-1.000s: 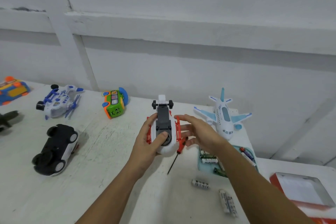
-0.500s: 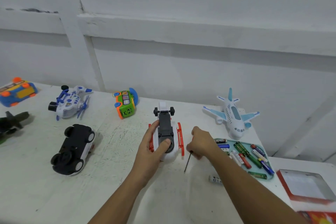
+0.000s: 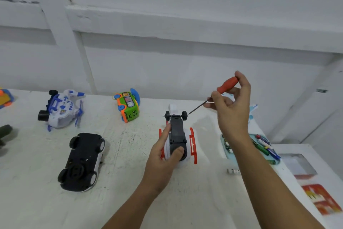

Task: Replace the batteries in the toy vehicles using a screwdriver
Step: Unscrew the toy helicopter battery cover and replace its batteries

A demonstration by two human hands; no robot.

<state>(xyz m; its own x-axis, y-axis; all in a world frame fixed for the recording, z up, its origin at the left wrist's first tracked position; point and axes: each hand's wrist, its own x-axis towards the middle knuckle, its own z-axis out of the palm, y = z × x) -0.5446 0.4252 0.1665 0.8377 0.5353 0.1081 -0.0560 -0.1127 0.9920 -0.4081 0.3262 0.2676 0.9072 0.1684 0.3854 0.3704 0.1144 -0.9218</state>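
**Head view.** The toy vehicle (image 3: 178,136) lies belly-up on the table (image 3: 130,201), its black underside panel facing you and its small wheels at the far end. Your left hand (image 3: 163,156) grips it: the thumb presses the round black part at the near end, and the fingers curl along the left flank beside the red skid. Your right hand (image 3: 232,106) is raised above the table, to the right of the toy. It pinches the orange handle of the screwdriver (image 3: 225,84) between thumb and fingertips. The shaft slants down and left, with its tip in the air near the far right wheel.

1. Locate the cover screw first. It cannot be made out at this resolution, so find it by eye before lowering the tool.
2. Bring the shaft as near square to the panel as you can. A slanted tip is likely to skate off smooth plastic.
3. Seat the tip fully in the screw head, then press lightly before turning.
4. Hold the thumb down hard. The rounded body will probably rock under torque.
5. Keep the left fingers clear of the tip's path.

The battery tray (image 3: 223,141) sits just right of the toy, partly behind your right forearm. One loose battery (image 3: 233,171) lies nearer you.
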